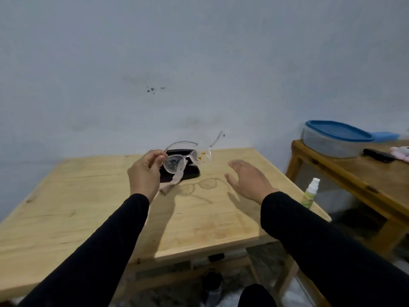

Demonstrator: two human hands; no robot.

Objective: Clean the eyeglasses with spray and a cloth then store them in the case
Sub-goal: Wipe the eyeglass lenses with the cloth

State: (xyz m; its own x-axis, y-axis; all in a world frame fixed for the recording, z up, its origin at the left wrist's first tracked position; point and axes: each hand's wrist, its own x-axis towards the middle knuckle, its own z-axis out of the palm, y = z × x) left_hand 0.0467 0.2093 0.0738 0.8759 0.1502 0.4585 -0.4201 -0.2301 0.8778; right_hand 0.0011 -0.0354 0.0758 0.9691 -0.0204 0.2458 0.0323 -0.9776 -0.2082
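glasses [188,159] pinched in left hand [145,172], spray bottle [309,192] standing just right of empty, spread right hand [247,179].

Clear-framed eyeglasses [188,159] with orange specks, black case [190,173], beige cloth [171,186], pale wood table [88,207]

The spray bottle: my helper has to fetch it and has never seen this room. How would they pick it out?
Start at the light wooden table and follow its right edge. The spray bottle stands upright there, beyond the right hand. It is the only small green bottle with a white nozzle.
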